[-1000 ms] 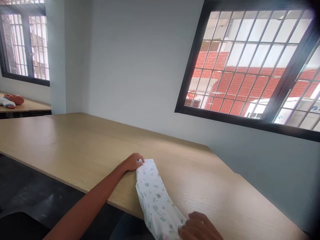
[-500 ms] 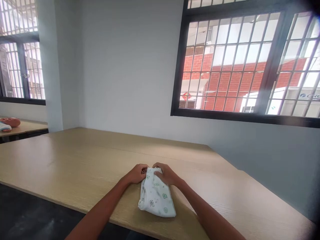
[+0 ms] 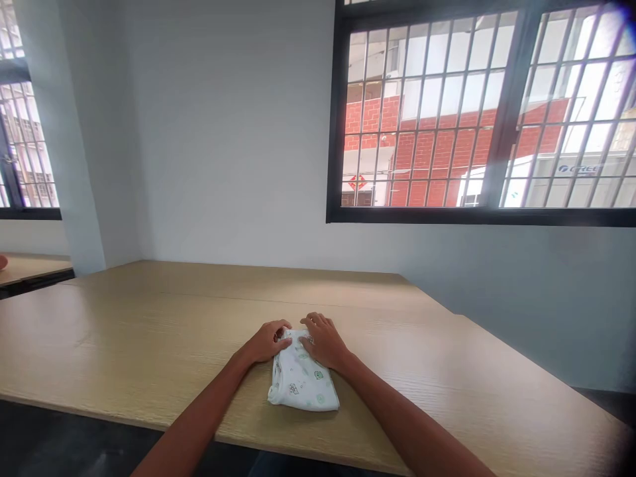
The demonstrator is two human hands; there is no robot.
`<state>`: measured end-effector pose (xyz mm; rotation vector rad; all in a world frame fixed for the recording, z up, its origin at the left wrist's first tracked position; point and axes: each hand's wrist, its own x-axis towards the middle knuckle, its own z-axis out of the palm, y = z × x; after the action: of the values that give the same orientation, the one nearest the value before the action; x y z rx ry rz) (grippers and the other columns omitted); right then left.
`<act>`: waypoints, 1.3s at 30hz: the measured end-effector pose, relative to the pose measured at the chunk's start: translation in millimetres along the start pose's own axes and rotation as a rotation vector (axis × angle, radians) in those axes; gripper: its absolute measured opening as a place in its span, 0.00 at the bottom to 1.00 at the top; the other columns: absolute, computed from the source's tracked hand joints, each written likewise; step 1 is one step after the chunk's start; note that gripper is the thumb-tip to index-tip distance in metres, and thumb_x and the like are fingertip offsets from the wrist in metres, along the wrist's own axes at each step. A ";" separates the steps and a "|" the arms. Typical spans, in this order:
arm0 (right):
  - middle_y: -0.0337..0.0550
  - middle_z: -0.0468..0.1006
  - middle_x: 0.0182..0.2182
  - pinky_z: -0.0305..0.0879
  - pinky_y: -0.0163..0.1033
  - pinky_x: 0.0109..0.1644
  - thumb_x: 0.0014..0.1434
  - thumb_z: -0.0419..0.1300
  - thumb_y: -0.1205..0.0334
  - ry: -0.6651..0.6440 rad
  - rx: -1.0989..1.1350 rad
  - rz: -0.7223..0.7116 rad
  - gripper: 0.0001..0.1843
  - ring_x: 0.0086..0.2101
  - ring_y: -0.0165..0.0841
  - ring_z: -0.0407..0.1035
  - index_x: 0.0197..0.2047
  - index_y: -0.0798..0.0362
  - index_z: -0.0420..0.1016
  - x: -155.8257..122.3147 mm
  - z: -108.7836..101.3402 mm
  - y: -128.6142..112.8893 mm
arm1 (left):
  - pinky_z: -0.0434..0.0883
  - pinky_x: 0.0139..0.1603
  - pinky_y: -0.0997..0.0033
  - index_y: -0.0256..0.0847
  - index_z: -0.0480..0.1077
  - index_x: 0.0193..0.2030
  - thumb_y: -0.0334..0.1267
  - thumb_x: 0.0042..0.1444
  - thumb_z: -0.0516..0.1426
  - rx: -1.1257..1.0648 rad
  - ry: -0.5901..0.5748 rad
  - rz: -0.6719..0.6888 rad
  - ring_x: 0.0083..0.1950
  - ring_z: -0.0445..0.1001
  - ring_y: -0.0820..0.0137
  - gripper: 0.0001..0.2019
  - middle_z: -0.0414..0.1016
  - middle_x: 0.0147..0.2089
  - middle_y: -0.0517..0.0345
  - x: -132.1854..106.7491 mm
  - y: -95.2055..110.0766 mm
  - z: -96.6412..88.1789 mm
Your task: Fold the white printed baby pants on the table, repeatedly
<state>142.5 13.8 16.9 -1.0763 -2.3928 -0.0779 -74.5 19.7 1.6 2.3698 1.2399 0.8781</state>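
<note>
A small white cloth with tiny green and dark prints (image 3: 301, 386) lies folded into a compact bundle on the light wooden table (image 3: 149, 331), near the table's front edge. My left hand (image 3: 266, 340) rests on the cloth's far left corner with fingers curled against it. Beside it, my right hand (image 3: 324, 340) presses flat on the far right part of the bundle, fingers spread over the fabric. Both hands touch the cloth's far end; the near folded edge lies free.
A white wall runs behind the table, with a large barred window (image 3: 477, 112) at the upper right. A second window (image 3: 22, 152) and another table (image 3: 30, 268) sit at the far left.
The cloth lay long and stretched a second ago; my right hand brought its near end up to the far end, folding it in half. Now both hands press on the folded bundle.
</note>
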 end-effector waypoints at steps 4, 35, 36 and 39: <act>0.52 0.71 0.49 0.62 0.48 0.54 0.61 0.56 0.67 0.017 0.011 -0.093 0.14 0.49 0.44 0.64 0.51 0.53 0.70 -4.6 -10.1 -12.0 | 0.68 0.52 0.63 0.42 0.62 0.59 0.39 0.55 0.55 0.052 0.157 -0.093 0.49 0.70 0.62 0.24 0.69 0.50 0.52 2.4 -11.3 1.1; 0.57 0.43 0.69 0.39 0.57 0.69 0.66 0.49 0.45 -0.529 0.079 -0.019 0.41 0.67 0.48 0.38 0.72 0.61 0.43 -78.8 -59.9 -54.0 | 0.46 0.72 0.52 0.54 0.47 0.71 0.49 0.65 0.50 0.135 -0.217 -0.045 0.73 0.44 0.59 0.29 0.46 0.73 0.62 -104.5 58.7 -3.8; 0.57 0.42 0.69 0.38 0.57 0.70 0.66 0.50 0.45 -0.538 0.067 -0.009 0.41 0.67 0.48 0.38 0.72 0.61 0.43 -81.8 -63.2 -53.9 | 0.46 0.72 0.52 0.54 0.49 0.71 0.49 0.64 0.52 0.127 -0.213 -0.059 0.73 0.44 0.58 0.30 0.46 0.73 0.63 -109.0 56.0 -7.6; 0.59 0.46 0.68 0.39 0.59 0.69 0.64 0.53 0.45 -0.558 0.043 -0.015 0.42 0.67 0.50 0.41 0.71 0.61 0.46 -83.4 -72.2 -54.5 | 0.49 0.72 0.51 0.54 0.56 0.69 0.49 0.60 0.56 0.121 -0.169 -0.070 0.73 0.46 0.56 0.30 0.51 0.72 0.60 -109.9 57.3 -12.1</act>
<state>180.7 -98.8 48.4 -1.1757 -2.8735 0.3070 -94.3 -103.3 0.8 2.4194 1.3319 0.5836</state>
